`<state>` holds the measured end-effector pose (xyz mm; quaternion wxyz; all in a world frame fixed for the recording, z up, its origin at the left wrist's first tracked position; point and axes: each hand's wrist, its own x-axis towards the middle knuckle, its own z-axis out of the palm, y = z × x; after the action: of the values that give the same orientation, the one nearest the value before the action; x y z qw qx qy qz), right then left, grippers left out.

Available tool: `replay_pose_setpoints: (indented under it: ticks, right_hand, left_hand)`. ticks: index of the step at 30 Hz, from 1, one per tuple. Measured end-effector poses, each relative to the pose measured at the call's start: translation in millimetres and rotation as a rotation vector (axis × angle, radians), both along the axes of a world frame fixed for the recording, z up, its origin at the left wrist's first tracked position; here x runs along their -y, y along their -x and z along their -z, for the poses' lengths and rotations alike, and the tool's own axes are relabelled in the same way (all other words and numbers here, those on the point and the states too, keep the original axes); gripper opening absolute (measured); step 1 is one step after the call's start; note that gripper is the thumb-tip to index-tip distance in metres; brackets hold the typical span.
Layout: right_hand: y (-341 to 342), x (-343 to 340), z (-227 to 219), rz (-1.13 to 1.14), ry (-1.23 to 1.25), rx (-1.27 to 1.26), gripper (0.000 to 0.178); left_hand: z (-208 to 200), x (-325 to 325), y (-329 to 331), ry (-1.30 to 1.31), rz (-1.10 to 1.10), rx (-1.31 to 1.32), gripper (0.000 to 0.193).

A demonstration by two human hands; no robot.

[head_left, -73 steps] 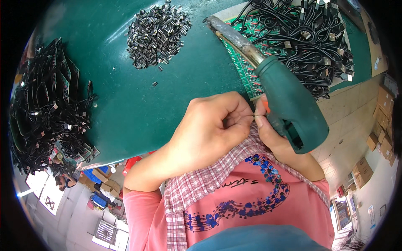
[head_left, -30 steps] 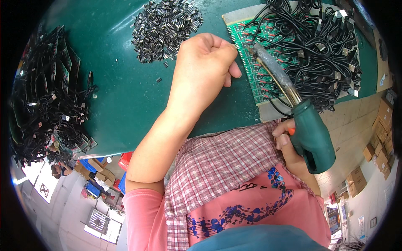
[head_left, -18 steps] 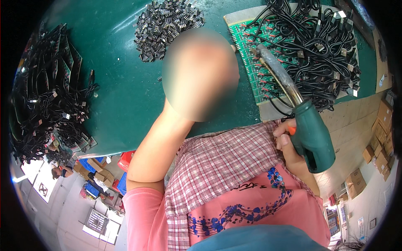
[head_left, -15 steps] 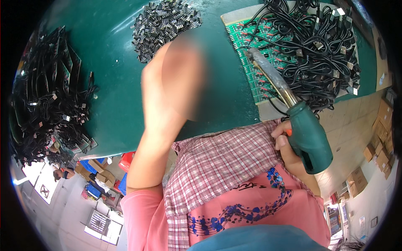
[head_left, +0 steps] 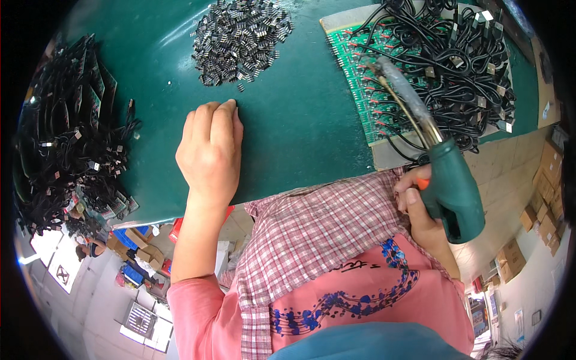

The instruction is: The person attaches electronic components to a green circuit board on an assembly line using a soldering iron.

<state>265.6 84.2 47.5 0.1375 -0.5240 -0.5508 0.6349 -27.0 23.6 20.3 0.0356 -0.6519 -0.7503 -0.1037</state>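
Your right hand is clenched around the handle of a soldering gun, at the near right of the scene, just over the edge of the green table. The gun has a dark green plastic body with an orange trigger under your finger, and a long metal barrel that looks partly blurred. The barrel points far and to the left from your grip, and its tip is over the green circuit board, which lies on the right part of the table. On the far side of this board there is a big tangle of black cables. Your left hand rests on the table with the palm down and the fingers curled close together; it holds nothing that can be seen. Its fingertips point to the pile of small dark metal parts, which lies near but apart, farther on the table. At the far left lies another heap of black cables.
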Motion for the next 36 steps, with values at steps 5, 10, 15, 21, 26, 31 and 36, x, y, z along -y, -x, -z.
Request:
replay_pose_setpoints:
  ticks: [5, 10, 15, 21, 26, 31, 36]
  right_hand:
    - [-2.0, -0.1, -3.4, 0.030, 0.001, -0.069, 0.010]
    - [8.6, -9.3, -4.8, 0.036, 0.052, -0.141, 0.015]
    - [43.3, -11.4, -1.7, 0.137, 0.042, -0.253, 0.024]
    - [46.2, -9.1, 17.3, -0.086, -0.391, -0.193, 0.027]
    - [50.6, -3.8, 22.8, 0.031, -0.333, -0.201, 0.013]
    - [44.0, -7.4, 7.3, 0.104, -0.042, -0.170, 0.019]
    - [17.6, -0.2, 4.0, -0.017, -0.009, -0.062, 0.018]
  left_hand:
    - [1.0, -0.4, 2.9, -0.006, -0.040, 0.039, 0.013]
    - [-25.3, -19.8, -32.7, 0.185, -0.515, 1.689, 0.012]
    - [-28.8, -20.2, -76.7, 0.313, -0.338, 1.816, 0.010]
    - [-16.6, -14.0, -85.0, 0.234, -0.121, 1.655, 0.008]
    - [-21.1, -12.8, -71.4, 0.538, -0.214, 1.665, 0.010]
    - [-23.2, -37.6, -59.2, 0.406, -0.363, 1.586, 0.012]
    - [-6.9, -76.7, -39.8, 0.413, -0.413, 1.446, 0.017]
